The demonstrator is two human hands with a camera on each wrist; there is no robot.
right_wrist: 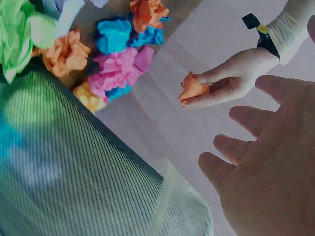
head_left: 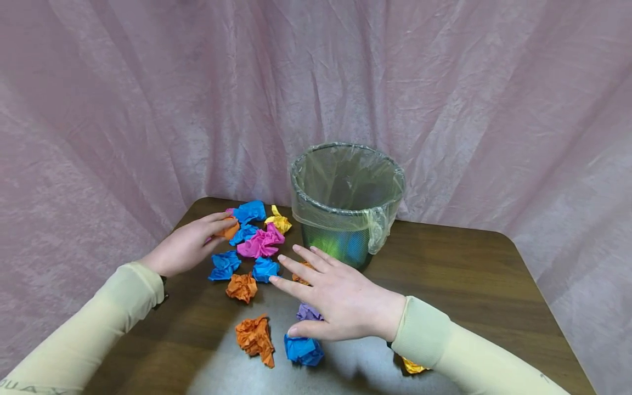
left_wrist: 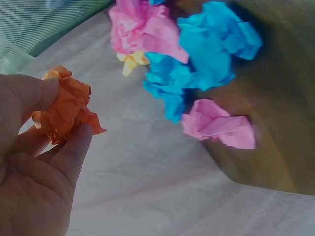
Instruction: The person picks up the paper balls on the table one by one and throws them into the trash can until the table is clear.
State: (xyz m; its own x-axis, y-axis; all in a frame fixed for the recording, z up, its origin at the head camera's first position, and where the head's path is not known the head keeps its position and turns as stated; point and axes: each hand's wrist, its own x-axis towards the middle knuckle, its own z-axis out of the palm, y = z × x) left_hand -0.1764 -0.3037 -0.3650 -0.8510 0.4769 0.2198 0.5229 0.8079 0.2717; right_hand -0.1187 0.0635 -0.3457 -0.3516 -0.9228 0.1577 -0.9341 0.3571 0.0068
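My left hand (head_left: 185, 246) pinches a crumpled orange paper ball (left_wrist: 66, 108) between thumb and fingers, held up at the far left side of the table. Behind it lie blue paper (head_left: 249, 210) and a pink piece (left_wrist: 219, 125). My right hand (head_left: 340, 296) hovers palm down with its fingers spread, holding nothing. Beneath it, partly covered, show a purple ball (head_left: 309, 312) and a blue ball (head_left: 303, 351). Just beyond its fingers stands a mesh bin (head_left: 316, 235) with a clear liner (head_left: 379, 230); green and blue shapes show through the mesh.
More crumpled paper lies left of the bin: a magenta piece (head_left: 261, 241), a yellow one (head_left: 279, 223), several blue and orange ones. An orange ball (head_left: 255, 339) sits nearer the front, a yellow one (head_left: 415, 366) by the right sleeve. A pink curtain (head_left: 247, 99) hangs behind the wooden table (head_left: 459, 269).
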